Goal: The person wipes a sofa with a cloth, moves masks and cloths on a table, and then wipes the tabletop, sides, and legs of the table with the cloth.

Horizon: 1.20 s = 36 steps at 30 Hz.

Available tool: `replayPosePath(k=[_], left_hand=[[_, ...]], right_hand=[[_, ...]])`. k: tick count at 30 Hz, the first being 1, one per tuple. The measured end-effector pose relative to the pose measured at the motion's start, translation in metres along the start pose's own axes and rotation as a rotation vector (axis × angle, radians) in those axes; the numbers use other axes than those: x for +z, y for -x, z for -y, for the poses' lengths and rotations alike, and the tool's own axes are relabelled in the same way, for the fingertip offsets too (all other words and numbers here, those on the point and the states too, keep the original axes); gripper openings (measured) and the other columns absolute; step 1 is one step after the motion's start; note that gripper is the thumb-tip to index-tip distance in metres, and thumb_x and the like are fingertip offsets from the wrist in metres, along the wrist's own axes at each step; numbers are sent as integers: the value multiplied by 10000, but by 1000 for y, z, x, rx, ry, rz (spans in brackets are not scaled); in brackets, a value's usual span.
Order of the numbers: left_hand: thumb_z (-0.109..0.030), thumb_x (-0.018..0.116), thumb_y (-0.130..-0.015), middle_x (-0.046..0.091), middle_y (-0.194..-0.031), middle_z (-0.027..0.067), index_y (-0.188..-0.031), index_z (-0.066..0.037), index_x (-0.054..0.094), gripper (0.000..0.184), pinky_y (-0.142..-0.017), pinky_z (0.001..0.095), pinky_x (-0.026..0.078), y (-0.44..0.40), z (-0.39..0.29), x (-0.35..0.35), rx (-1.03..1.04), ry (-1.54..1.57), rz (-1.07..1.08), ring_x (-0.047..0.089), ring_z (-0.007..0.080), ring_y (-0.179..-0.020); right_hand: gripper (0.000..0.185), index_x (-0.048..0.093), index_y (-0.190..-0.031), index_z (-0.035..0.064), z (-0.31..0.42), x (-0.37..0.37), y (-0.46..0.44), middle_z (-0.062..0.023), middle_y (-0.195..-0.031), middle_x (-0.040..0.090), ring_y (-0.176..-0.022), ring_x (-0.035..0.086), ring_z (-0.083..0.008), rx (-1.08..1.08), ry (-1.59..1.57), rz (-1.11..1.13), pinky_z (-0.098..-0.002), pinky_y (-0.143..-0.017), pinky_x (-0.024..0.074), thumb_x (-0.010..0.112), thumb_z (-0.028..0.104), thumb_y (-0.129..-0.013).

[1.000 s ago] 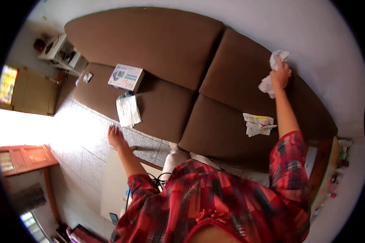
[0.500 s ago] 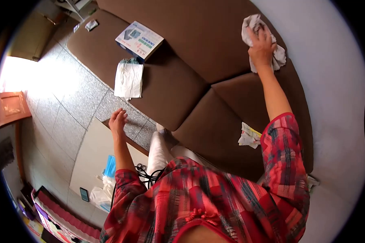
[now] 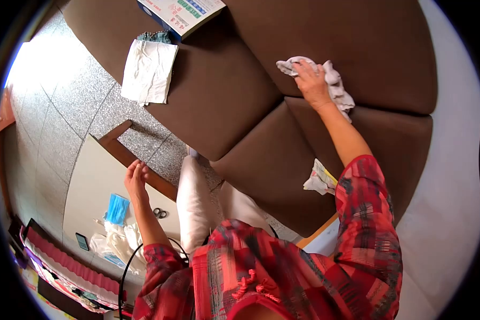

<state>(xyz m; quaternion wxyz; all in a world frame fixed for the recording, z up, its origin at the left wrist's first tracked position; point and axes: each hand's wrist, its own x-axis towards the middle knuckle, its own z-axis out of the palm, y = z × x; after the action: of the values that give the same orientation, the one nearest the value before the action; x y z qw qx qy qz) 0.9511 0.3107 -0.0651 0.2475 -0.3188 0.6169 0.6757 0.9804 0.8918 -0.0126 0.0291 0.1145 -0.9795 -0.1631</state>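
Observation:
A crumpled pale cloth [image 3: 337, 89] lies against the brown sofa's backrest [image 3: 378, 58], near the seams between the cushions. On the cloth rests my right hand [image 3: 312, 85], its fingers bent over one end and pressing it to the sofa. My left hand [image 3: 137, 173] hangs over the edge of the low table [image 3: 85, 181], its fingers curled together; whether anything small is between them is too small to make out.
A printed box [image 3: 184, 13], a white folded bag [image 3: 149, 72] and a crumpled wrapper [image 3: 320, 178] lie on the sofa. The table holds a blue mask [image 3: 117, 209], scissors [image 3: 159, 213], a phone [image 3: 82, 241] and plastic bags [image 3: 124, 240].
My right hand has moved the cloth leftward and across the backrest, away from the wall side. The view has turned and shifted, and my left hand's fingers have drawn closer together.

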Motion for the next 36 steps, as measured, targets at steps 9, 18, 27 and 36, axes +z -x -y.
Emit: replayPosePath(k=[9,18,27,36], left_hand=[[-145,579,-902,623,-996,55,-1139,-25,548,267,-671,204,469,29,42,-21,-59,-113,-93,606,113,-835],[-136,581,-902,627,-980,58,-1098,-17,567,230,-657,204,464,51,44,-7,-7,-30,-88,598,106,-806],[-118,571,-906,622,-978,75,-1127,0,556,251,-615,183,464,66,39,17,130,38,52,588,108,-795],[-169,605,-882,642,-976,43,-1112,-55,584,257,-656,207,472,122,78,97,152,-140,220,604,99,-805]], right_hand=[[171,694,-821,83,80,127,29,-47,-1106,560,-1189,434,-222,46,-6,301,-484,-958,333,548,158,-772],[166,712,-812,110,60,55,66,-8,-910,615,-1057,476,-196,24,152,739,-412,-839,345,561,173,-785],[171,688,-895,129,-49,-200,102,7,-1084,581,-1075,484,-209,254,310,41,-447,-769,379,564,120,-778],[131,687,-865,195,-88,-243,170,71,-1166,564,-1136,445,-157,370,504,-308,-454,-750,425,610,192,-760]])
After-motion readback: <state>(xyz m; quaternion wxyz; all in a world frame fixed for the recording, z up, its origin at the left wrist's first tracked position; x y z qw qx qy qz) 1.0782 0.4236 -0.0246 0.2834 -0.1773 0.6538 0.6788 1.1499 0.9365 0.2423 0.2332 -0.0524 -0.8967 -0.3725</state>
